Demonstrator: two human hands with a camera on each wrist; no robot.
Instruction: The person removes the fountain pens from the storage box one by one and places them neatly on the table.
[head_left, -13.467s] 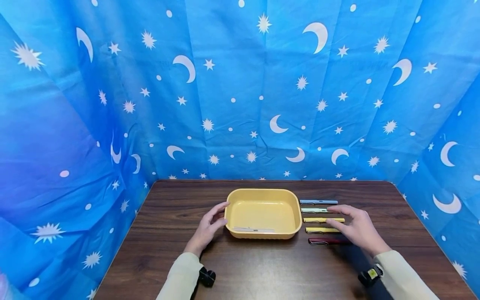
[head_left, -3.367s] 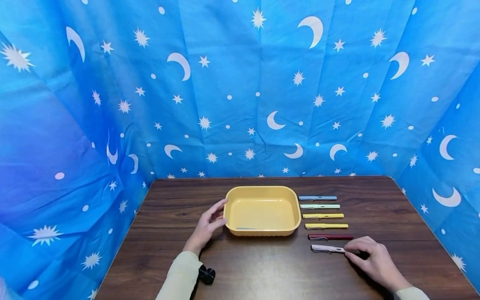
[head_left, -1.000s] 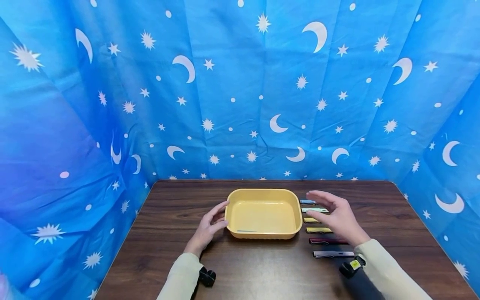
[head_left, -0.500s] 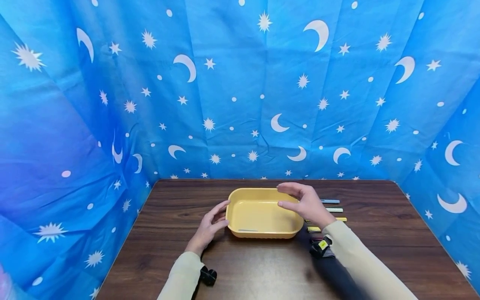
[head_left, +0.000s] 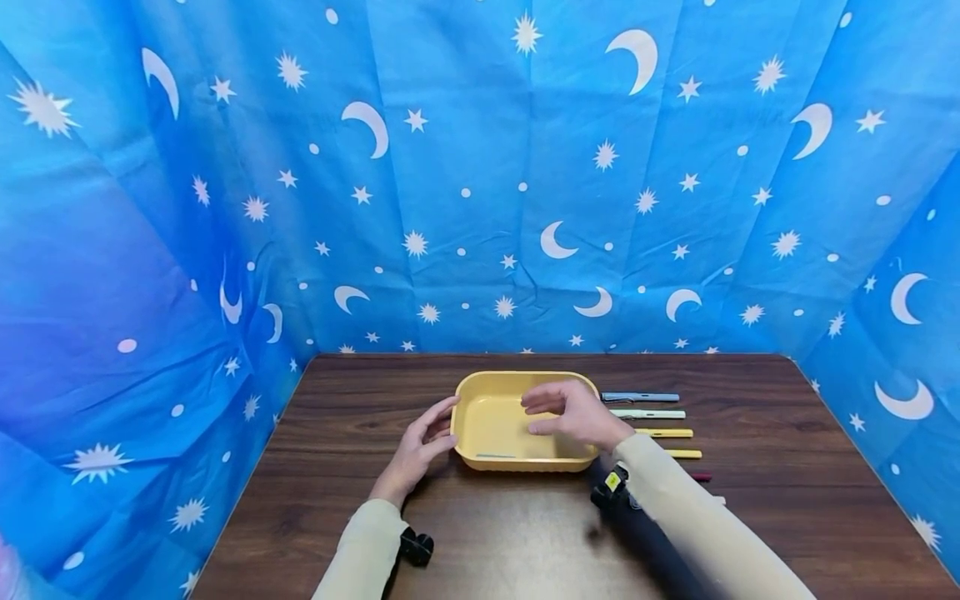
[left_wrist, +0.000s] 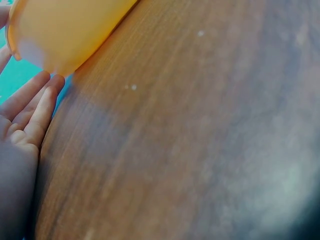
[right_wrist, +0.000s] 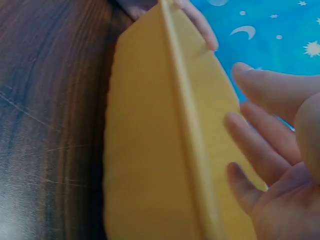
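A yellow rectangular tray (head_left: 517,463) stands on the table in the head view. My left hand (head_left: 412,454) touches its left side, with fingers and thumb spread along the edge; in the left wrist view the fingers (left_wrist: 42,107) lie fairly straight against the wall. My right hand (head_left: 573,412) hovers over the tray's right half, fingers parted and nothing between them. Low inside the tray shows a thin bluish-grey strip (head_left: 495,456), mostly hidden by the front wall. Right of the tray lie a blue-grey pen (head_left: 641,397), a mint green pen (head_left: 652,413) and two yellow pens (head_left: 671,432).
Nearer me, the right forearm (head_left: 705,517) mostly covers a dark red pen (head_left: 702,477) and a pale pen (head_left: 720,500). The wooden table (head_left: 360,383) meets a blue curtain (head_left: 480,275) with moons and stars on three sides.
Since the pale pen was laid at the near end of the row, my right hand has let go and moved left, over the pens to above the tray. The left hand stays.
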